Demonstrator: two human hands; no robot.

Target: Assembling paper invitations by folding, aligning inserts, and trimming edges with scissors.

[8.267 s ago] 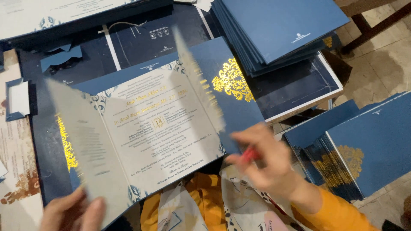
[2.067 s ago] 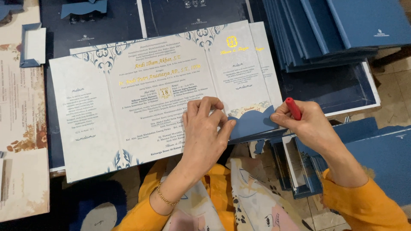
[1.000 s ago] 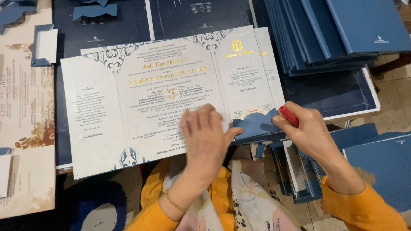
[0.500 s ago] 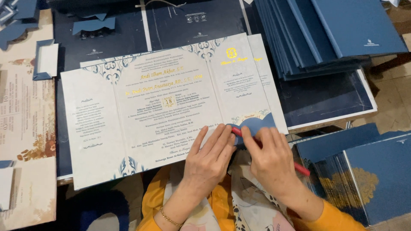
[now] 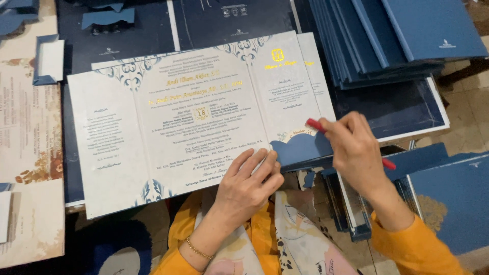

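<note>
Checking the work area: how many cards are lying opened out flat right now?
1: the open cream card at centre, under the left hand. Others stay closed in the blue stack top right; some may be hidden.

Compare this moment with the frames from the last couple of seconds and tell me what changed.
The right hand, gripping the thin red stick, lifted off the scalloped blue paper pocket and swung its tip up over the card's right panel. The left hand slid slightly down, still pressing the open white tri-fold card flat. The stack of blue folders stayed put.

Slanted stack of dark blue card folders upper right; small blue-edged white envelope upper left; beige floral printed sheet along left edge.
</note>
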